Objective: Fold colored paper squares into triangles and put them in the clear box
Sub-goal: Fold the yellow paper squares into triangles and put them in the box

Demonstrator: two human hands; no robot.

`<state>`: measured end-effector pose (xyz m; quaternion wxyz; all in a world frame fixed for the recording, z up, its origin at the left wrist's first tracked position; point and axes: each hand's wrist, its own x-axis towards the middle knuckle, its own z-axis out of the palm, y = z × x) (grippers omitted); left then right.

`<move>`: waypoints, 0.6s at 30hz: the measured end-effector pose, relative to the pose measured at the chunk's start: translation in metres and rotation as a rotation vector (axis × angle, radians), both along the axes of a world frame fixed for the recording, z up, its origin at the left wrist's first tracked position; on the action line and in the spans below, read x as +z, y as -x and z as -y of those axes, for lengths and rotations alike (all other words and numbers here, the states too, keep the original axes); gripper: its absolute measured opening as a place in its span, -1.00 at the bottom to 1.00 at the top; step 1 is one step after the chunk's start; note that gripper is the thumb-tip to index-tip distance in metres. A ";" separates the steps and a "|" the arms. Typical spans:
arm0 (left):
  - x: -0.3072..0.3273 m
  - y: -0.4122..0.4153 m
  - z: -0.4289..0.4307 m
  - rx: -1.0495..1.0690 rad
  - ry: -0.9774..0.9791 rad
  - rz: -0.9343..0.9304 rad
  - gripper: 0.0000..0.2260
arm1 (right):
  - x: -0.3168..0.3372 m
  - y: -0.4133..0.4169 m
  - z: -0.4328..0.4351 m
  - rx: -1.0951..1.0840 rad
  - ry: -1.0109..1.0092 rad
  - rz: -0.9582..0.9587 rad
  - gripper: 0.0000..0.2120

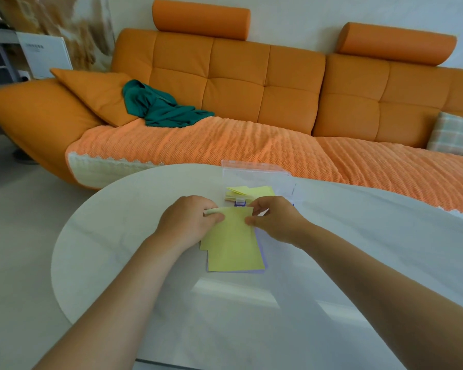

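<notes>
Left hand (190,220) and right hand (275,218) pinch far corners of the thin yellow paper square (233,231), probably to peel it off the paper stack (235,263). Clear plastic box (254,172) sits just behind, handy for triangles.

My left grip (190,217) covers the ten o'clock corner of the yellow sheet (233,231), and its fingertips are tucked out of sight behind the paper. My right grip (274,218) hides the two o'clock edge the same way. Beneath, a second yellow sheet (235,260) is half covered. The purple paper (262,259) shows only as a sliver at four o'clock, so I cannot count it. At twelve o'clock the folded pieces (249,192) in the clear box (254,172) sit partly behind my knuckles, their number unclear. The tabletop (118,236) runs off the frame at six and three o'clock. Print on the white carton (44,53) at ten o'clock is too small to read.
</notes>
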<state>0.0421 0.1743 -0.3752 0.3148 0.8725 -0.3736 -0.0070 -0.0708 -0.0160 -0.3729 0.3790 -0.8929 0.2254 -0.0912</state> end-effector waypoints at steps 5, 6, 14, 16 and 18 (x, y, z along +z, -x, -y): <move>0.010 0.008 0.005 -0.053 0.224 -0.113 -0.96 | 0.008 0.014 0.000 -0.013 -0.037 0.102 -0.83; 0.012 0.012 0.007 -0.046 0.260 -0.158 -0.96 | 0.011 0.019 0.000 -0.024 -0.101 0.133 -0.79; 0.021 0.058 0.038 -0.011 0.537 -0.710 -0.92 | 0.024 0.097 0.008 0.067 0.001 0.229 -0.22; 0.017 0.070 0.049 -0.001 0.552 -0.833 -0.91 | 0.020 0.118 0.013 0.128 0.316 0.259 -0.19; 0.013 0.082 0.061 -0.012 0.538 -0.938 -0.88 | 0.015 0.134 0.018 0.145 0.569 0.272 -0.37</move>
